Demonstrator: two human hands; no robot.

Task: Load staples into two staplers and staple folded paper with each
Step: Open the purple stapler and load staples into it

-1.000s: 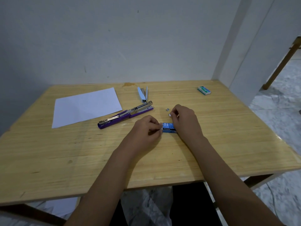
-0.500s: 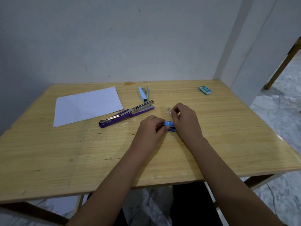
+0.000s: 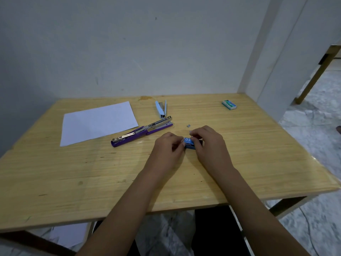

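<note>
A small blue staple box lies on the wooden table between my two hands. My left hand pinches its left end. My right hand covers its right end, with its fingertips pinched together just above the box; what they hold is too small to tell. A purple stapler lies swung open to the left of my hands. Behind it a small light-blue stapler also lies open. A white sheet of paper lies flat at the far left.
A green-and-white staple box sits at the far right corner. A small loose strip of staples lies just beyond my right hand. A white wall runs along the table's far edge, and a wooden leg stands on the floor at right.
My left hand slid right up against the blue box's end and then eased back slightly. My right hand stayed on the box. Staplers and paper have not moved.
</note>
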